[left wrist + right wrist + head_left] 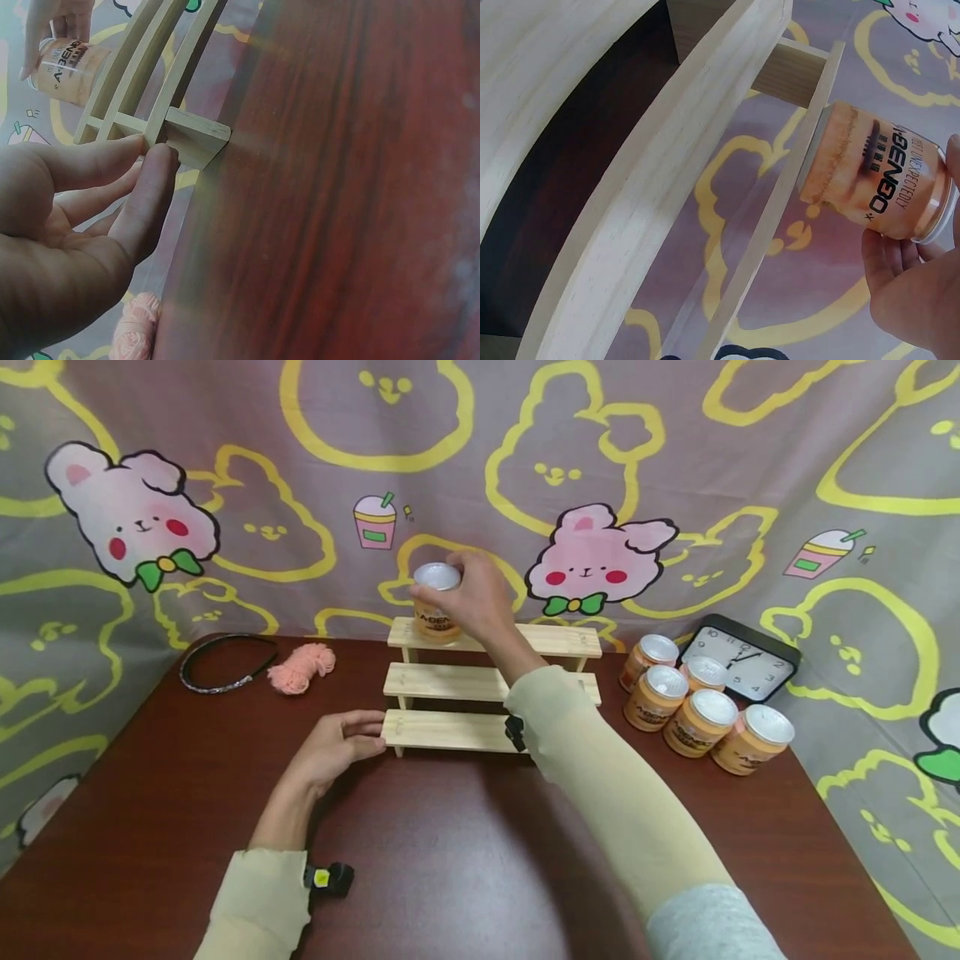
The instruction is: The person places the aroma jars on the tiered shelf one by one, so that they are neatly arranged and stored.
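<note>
A three-tier wooden display stand (450, 683) stands on the table near the patterned cloth. My right hand (483, 597) grips an orange-labelled can (437, 620) with a silver lid, thumb and fingers around its upper part. The can is upright at the left end of the top tier; in the right wrist view, the base of the can (877, 172) is right at that tier's board. Down at the left end of the lowest tier, my left hand (333, 752) pinches the board's end between thumb and fingers.
Several similar cans (700, 720) are grouped on the table to the stand's right, beside a black-framed square clock (738, 660). Left of the stand lie a pink skein of yarn (302, 668) and a dark headband (217, 689). The patterned cloth (465, 493) rises behind the table.
</note>
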Motion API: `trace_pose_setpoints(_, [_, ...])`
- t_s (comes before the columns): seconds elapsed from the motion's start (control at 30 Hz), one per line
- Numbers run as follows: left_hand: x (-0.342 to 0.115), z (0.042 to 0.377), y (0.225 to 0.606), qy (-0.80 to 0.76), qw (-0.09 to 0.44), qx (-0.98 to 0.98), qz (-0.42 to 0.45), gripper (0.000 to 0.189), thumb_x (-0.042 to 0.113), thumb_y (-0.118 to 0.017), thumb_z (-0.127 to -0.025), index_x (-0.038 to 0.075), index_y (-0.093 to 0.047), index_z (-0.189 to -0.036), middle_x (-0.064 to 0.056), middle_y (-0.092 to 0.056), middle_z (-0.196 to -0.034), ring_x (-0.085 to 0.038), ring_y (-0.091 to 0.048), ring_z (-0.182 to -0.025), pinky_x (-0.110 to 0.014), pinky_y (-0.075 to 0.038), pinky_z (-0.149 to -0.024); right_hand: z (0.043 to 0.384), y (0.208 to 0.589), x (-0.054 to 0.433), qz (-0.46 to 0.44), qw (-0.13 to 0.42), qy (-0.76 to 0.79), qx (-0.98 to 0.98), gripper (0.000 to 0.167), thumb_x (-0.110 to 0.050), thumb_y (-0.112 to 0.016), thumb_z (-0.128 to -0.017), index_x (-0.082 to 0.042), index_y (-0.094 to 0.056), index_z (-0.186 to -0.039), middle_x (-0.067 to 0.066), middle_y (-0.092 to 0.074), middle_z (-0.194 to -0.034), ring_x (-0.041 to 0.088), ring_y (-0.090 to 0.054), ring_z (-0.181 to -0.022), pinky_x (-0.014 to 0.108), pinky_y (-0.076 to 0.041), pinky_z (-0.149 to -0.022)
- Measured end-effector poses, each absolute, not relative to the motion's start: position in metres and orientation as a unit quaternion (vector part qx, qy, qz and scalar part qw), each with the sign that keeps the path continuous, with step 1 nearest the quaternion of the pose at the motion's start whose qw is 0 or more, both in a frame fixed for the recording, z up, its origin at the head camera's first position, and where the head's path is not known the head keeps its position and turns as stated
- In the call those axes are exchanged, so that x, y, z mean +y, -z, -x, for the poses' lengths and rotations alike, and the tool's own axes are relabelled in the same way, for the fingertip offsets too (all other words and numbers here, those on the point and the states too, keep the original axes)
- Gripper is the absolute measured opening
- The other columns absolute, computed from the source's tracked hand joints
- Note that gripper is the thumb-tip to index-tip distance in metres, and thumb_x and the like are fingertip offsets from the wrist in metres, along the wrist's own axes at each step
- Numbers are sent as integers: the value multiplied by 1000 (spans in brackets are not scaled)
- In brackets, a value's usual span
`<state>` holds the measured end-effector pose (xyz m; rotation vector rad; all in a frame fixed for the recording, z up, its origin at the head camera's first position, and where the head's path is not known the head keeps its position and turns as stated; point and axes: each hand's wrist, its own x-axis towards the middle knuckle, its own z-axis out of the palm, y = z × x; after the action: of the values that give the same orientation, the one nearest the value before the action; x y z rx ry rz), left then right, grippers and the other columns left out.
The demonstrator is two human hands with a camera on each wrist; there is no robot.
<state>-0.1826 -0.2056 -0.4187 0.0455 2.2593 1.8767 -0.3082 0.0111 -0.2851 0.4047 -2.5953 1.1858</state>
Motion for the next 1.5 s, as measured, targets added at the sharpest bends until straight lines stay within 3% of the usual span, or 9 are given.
trace_pose_setpoints(0.37, [-204, 180, 417, -635, 104, 765, -13, 51, -11, -63, -92, -16, -47, -140, -34, -58, -129, -13, -66, -97, -21, -52, -82, 307, 289, 18, -155, 129, -425, -883, 78, -53, -85, -77, -4, -61, -132, 5, -63, -124, 16, -57, -106, 27, -49, -84])
trace_pose_setpoints(0.8, [-204, 180, 418, -630, 96, 771, -9, 49, -10, -61, -93, -15, -48, -140, -34, -58, -130, -13, -65, -97, -20, -51, -83, 299, 298, 30, -178, 124, -468, -857, 70, -49, -84, -80, -5, -61, -129, 5, -62, -125, 18, -57, -112, 30, -47, -94])
trace_pose_setpoints(1.03, [-203, 179, 417, -624, 91, 776, -8, 47, -9, -61, -94, -15, -49, -139, -33, -58, -130, -11, -64, -96, -20, -51, -82, 296, 303, 44, -172, 121, -478, -853, 70, -46, -86, -80, -3, -62, -131, 9, -63, -128, 29, -59, -118, 34, -48, -95])
trace_pose_setpoints(1.23, [-200, 177, 416, -622, 93, 777, -8, 48, -10, -61, -94, -16, -48, -139, -34, -58, -130, -11, -64, -96, -20, -50, -83, 293, 306, 59, -157, 124, -464, -863, 76, -50, -83, -82, -2, -60, -136, 10, -61, -133, 24, -57, -121, 36, -48, -98])
trace_pose_setpoints(1.5, [-198, 176, 413, -626, 95, 774, -6, 50, -11, -63, -93, -17, -47, -140, -35, -55, -133, -13, -64, -96, -19, -50, -83, 284, 317, 80, -164, 113, -481, -854, 71, -41, -81, -86, 1, -57, -137, 17, -59, -136, 34, -61, -117, 42, -52, -96])
